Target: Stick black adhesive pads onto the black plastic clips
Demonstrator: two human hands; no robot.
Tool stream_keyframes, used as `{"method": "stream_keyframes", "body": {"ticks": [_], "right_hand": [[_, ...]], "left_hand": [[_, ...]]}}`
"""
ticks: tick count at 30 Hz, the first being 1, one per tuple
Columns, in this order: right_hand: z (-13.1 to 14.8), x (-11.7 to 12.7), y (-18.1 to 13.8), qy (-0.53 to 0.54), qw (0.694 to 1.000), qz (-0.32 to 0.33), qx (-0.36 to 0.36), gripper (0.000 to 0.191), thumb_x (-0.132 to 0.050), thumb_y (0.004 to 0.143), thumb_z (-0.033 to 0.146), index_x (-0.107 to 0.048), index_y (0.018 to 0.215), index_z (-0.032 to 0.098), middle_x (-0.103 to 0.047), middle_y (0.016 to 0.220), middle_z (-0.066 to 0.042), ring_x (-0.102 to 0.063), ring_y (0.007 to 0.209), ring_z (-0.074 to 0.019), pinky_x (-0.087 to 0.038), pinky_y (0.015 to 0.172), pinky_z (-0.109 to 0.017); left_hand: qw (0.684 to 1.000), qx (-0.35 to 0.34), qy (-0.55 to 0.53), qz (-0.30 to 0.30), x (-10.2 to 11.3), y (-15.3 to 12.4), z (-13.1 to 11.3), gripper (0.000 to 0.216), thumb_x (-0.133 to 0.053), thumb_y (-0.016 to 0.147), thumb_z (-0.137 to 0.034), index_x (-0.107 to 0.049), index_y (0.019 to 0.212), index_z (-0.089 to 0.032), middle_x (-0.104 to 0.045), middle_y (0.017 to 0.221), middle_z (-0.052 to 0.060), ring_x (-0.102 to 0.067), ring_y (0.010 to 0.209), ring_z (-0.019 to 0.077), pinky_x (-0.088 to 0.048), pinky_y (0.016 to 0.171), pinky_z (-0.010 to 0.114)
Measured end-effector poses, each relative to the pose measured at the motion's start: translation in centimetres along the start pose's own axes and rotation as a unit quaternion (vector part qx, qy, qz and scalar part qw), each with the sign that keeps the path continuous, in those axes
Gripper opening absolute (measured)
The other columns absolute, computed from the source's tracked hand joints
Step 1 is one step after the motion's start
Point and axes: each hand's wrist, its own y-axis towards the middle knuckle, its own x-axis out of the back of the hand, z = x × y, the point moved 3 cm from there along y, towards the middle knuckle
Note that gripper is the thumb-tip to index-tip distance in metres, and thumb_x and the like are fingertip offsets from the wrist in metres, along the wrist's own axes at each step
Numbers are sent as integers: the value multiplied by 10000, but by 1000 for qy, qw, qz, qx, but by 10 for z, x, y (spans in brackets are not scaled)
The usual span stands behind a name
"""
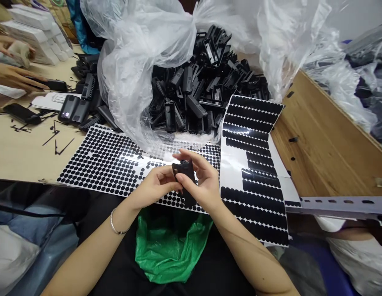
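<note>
Between my two hands is a small black plastic casing (188, 181), held above the near edge of a sheet of round black stickers (110, 160). My right hand (206, 181) wraps it, thumb across its face and fingers behind. From the other side my left hand (156, 185) pinches its left edge; the fingertips are partly hidden. To the right lies a second sheet (255, 201) with rows of black stickers, some spots bare white. Beyond the hands, a heap of similar black casings (193, 94) spills from a clear plastic bag (129, 70). Below, a green bag (169, 255) hangs open at my lap.
At the left, another person's hands (18, 74) work over black parts, near stacked white boxes (36, 33). Black casings (75, 109) and thin black sticks (56, 139) lie on the table there. A wooden board (326, 144) stands at the right, with plastic-wrapped parts (363, 82) behind.
</note>
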Motion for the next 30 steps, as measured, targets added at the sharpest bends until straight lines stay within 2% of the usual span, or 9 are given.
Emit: {"method": "stream_keyframes", "body": {"ticks": [5,13,17,22,26,30], "right_hand": [[3,-9,-8,75,996,7,-48,321,-635,895,310,-577,1209,277,-706,1135,-59,-668,1084,-229,-515,991,-427],[0,-6,-11,151,983,8,-100,186,-647,883,276,-633,1067,259,-721,1118,-48,-666,1084,-227,-497,1006,-426],[-3,-5,-13,150,982,-8,-118,140,-663,865,300,-648,993,246,-738,1057,-43,-681,1044,-233,-505,989,-426],[-11,-3,-14,128,982,-37,-133,205,-688,831,394,-658,962,239,-734,1021,-53,-695,1007,-249,-537,953,-429],[-14,-2,-8,147,980,24,-132,238,-624,885,422,-617,1047,248,-717,1120,-65,-674,1103,-246,-519,1004,-442],[-13,3,-3,113,977,119,-133,401,-580,927,357,-493,1309,267,-633,1313,-92,-601,1236,-235,-493,1052,-441]], "left_hand": [[999,-29,32,-16,2,-1,-3,158,-726,809,-324,-727,823,-166,-709,831,37,-671,838,179,-553,759,273],[999,10,34,-32,3,-4,10,83,-745,782,-246,-728,805,-168,-718,773,20,-672,745,163,-539,684,253],[998,30,30,-42,3,-4,16,96,-730,787,-229,-735,867,-177,-736,806,26,-687,765,176,-550,699,272],[998,42,38,-42,3,-3,18,102,-727,789,-244,-726,871,-182,-738,832,30,-695,814,199,-563,756,309],[997,40,47,-52,4,-1,14,131,-741,774,-253,-715,865,-162,-735,836,47,-685,813,203,-564,772,325],[996,65,-9,-61,6,0,11,267,-760,762,-290,-665,969,-152,-731,921,73,-684,870,210,-561,755,311]]}}
